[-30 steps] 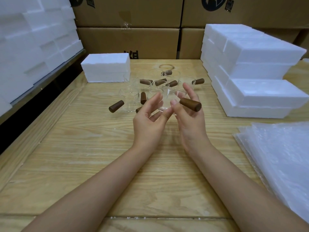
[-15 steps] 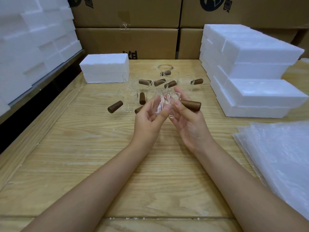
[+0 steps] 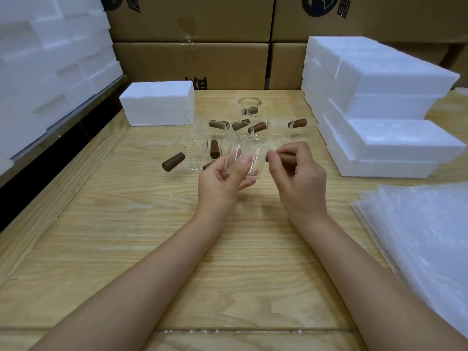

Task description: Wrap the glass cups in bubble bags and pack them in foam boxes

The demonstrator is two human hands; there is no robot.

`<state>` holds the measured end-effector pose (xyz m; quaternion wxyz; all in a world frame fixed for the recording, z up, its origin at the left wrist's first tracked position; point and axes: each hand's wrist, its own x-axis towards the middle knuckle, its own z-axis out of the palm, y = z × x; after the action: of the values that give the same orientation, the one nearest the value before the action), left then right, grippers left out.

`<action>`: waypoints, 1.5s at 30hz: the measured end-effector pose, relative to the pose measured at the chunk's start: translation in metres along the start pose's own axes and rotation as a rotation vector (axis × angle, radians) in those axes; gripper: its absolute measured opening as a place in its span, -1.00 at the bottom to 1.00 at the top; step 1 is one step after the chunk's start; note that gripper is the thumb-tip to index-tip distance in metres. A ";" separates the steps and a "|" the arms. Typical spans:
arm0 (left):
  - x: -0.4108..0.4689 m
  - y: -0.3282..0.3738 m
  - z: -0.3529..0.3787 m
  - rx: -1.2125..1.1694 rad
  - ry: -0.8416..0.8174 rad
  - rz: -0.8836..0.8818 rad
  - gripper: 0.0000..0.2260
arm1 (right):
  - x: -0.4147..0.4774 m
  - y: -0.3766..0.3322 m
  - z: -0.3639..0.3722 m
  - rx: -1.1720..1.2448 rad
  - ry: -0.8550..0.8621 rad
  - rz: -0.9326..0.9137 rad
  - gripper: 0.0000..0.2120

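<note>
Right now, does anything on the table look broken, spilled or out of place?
Nothing serious. The held glass cup looks intact between the left hand and right hand; the other cups stand clustered. Only a faint ring mark stains the table behind them.

Right hand has closed: its fingers, spread a second ago, now curl round the wooden handle and hide most of it. Left hand has shifted its grip, thumb pressed on the glass cup (near wall).
</note>
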<state>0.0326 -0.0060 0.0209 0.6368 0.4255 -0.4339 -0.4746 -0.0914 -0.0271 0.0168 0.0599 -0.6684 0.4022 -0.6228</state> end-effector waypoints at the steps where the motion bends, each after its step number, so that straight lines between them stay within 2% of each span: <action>1: 0.000 0.000 0.000 0.006 -0.005 0.002 -0.51 | 0.002 -0.001 -0.001 -0.007 0.011 -0.002 -0.80; 4: -0.001 -0.005 0.003 0.034 -0.011 0.010 -0.54 | 0.007 -0.003 -0.001 0.015 0.048 0.077 -0.79; 9: -0.003 -0.009 0.002 0.145 -0.050 0.082 -0.42 | 0.012 -0.002 -0.001 0.094 0.094 0.360 -0.68; 12: -0.003 -0.011 0.000 0.208 -0.064 0.158 -0.39 | 0.017 -0.001 0.000 0.147 0.046 0.605 -0.68; 15: -0.003 -0.014 0.000 0.255 -0.093 0.232 -0.36 | 0.021 0.000 -0.003 0.318 -0.051 0.902 -0.71; 17: -0.003 -0.015 0.000 0.252 -0.111 0.238 -0.36 | 0.020 0.000 -0.004 0.342 -0.085 0.960 -0.72; 19: -0.002 -0.014 0.000 0.234 -0.115 0.237 -0.39 | 0.018 -0.001 -0.004 0.321 -0.065 0.903 -0.74; 22: -0.003 -0.011 0.001 0.170 -0.107 0.204 -0.43 | 0.015 -0.004 -0.003 0.243 0.022 0.707 -0.65; 27: -0.002 -0.008 0.002 0.015 -0.100 0.057 -0.49 | 0.008 -0.012 -0.001 0.215 0.094 0.392 -0.64; 29: 0.001 -0.006 0.000 -0.069 -0.123 -0.008 -0.57 | 0.007 -0.014 -0.001 0.239 0.087 0.341 -0.72; 33: 0.006 -0.002 -0.004 -0.226 -0.202 -0.203 -0.48 | 0.006 -0.023 -0.002 0.319 -0.051 0.211 -0.81; 36: 0.008 0.001 -0.006 -0.283 -0.284 -0.300 -0.42 | 0.006 -0.029 -0.003 0.330 -0.187 0.171 -0.85; 38: 0.011 0.000 -0.009 -0.322 -0.316 -0.342 -0.48 | 0.008 -0.031 -0.004 0.376 -0.262 0.200 -0.87; 42: 0.016 -0.001 -0.016 -0.318 -0.387 -0.407 -0.54 | 0.011 -0.029 -0.008 0.541 -0.391 0.240 -0.78; 45: 0.017 0.000 -0.017 -0.290 -0.422 -0.418 -0.58 | 0.012 -0.027 -0.009 0.522 -0.420 0.264 -0.79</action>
<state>0.0518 -0.0200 0.0184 0.4757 0.3027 -0.3874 -0.7293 -0.0875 -0.0127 0.0442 0.3901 -0.6862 0.2914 -0.5404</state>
